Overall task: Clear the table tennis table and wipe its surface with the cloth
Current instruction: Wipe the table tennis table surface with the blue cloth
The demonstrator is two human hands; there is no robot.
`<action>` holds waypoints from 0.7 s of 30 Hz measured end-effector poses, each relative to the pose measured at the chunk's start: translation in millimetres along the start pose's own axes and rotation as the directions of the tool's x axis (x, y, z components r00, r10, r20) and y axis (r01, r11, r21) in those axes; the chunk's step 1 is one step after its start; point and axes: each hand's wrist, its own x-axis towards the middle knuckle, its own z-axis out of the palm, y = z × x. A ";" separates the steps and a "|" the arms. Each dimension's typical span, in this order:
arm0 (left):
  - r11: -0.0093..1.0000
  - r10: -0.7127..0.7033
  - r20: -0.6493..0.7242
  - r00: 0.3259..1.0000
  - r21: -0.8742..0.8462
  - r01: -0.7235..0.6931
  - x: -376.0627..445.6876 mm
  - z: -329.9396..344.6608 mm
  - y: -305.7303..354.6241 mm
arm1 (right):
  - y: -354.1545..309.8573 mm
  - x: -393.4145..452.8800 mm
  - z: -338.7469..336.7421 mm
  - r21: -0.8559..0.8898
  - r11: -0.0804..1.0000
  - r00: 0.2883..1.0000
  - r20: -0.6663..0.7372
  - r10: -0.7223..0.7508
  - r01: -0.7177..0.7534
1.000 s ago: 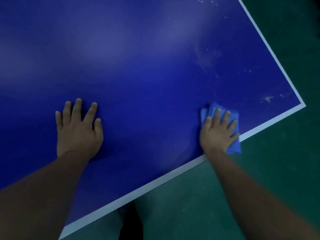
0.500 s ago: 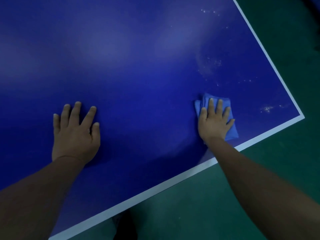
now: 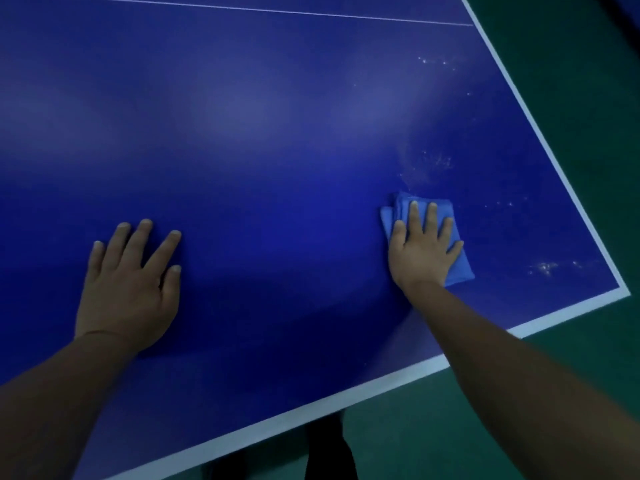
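Pressing folded cloth (image 3: 457, 268) flat, right hand (image 3: 420, 252) released; left hand (image 3: 126, 292) splayed on table (image 3: 277, 133).

This looks like an indoor sports hall or games room. A blue table tennis table (image 3: 277, 133) fills most of the view, its white border line (image 3: 540, 140) running along the edge from twelve o'clock down to a corner at about three o'clock, with a thin white centre line (image 3: 242, 9) crossing near the top. Beyond the edge, from two round to six o'clock, lies a dark green floor (image 3: 571, 393), perhaps sports matting, though the dim light makes that hard to tell.
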 end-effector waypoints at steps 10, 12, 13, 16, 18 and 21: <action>0.990 -0.139 -0.053 0.989 -0.012 0.139 8.8 -3.2 49.1 | -0.5 50.5 5.0 -0.137 0.780 0.785 -0.028 -0.619 0.611; 0.986 -0.150 -0.116 0.982 -0.090 0.140 19.8 -2.7 83.6 | 0.1 91.4 -6.5 -0.058 0.935 0.937 -0.015 -0.350 0.349; 0.984 -0.148 -0.137 0.979 -0.116 0.133 26.9 -0.8 99.6 | -6.9 96.8 -5.7 -0.027 0.969 0.969 0.003 -0.247 0.247; 0.978 -0.155 -0.151 0.976 -0.162 0.130 51.2 6.9 134.2 | -36.4 57.8 5.3 -0.041 0.881 0.877 -0.090 -0.472 0.471; 0.970 -0.195 -0.170 0.966 -0.179 0.164 68.8 11.3 146.1 | -37.4 28.6 17.3 -0.081 0.605 0.606 -0.016 -0.796 0.792; 0.945 -0.285 -0.186 0.940 -0.217 0.243 94.5 11.9 150.9 | -25.1 81.5 11.2 -0.097 0.507 0.512 0.037 -0.858 0.857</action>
